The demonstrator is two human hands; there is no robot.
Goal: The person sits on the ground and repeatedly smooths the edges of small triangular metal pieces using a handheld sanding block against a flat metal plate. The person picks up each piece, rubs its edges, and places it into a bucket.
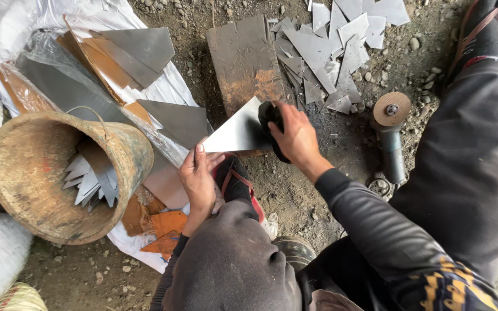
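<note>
The left hand [198, 175] pinches the near corner of a bright grey triangular sheet-metal piece [238, 133], thumb on top, holding it tilted over a rusty rectangular steel plate [243, 60] that lies on the gravel ground [295, 190]. The right hand [296, 137] is closed around a black wad of cloth [270, 115] and presses it against the triangle's far edge. The cut edges and pointed tip look sharp, so a slip of the cloth could likely drag bare fingers along the metal, and the light corner pinch may let the sheet twist or drop. Just right of the working hand lies a grey angle grinder with a worn brown disc [391, 124], close enough to be knocked by the forearm. Beyond it sits a heap of grey metal offcuts [329, 46]. To the left, a battered rusty bucket holding pointed metal pieces [59, 173] lies tipped beside stacked grey and orange-rusted sheets on white plastic sheeting [7, 29], crowding that side.
</note>
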